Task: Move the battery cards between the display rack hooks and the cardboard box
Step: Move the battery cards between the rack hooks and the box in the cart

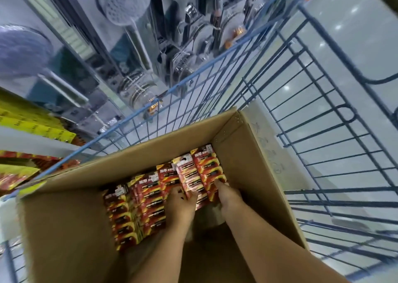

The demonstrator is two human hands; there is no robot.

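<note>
Reaching down into an open cardboard box [64,218], both bare forearms meet among the battery cards [150,205] that lie in overlapping rows across its bottom. The left hand [182,198] has its fingers curled around the lower edge of one strip of cards, with the fingertips tucked behind it, so it seems to have hold of that strip, though motion blur leaves the exact grip unclear. The right hand [229,193] lies just beside it with its fingers stretched forward, the tips pressed against or under the neighbouring strip; whether it has closed on anything cannot be told. The cards are red, black and yellow, and fill most of the far part of the box floor, while the near part shows bare cardboard. The box sits inside a blue wire cart [312,131]. Beyond the cart's far side stands a shelf of packaged shower heads [122,2], and at the left edge hang more red and yellow packs [19,170], blurred.
</note>
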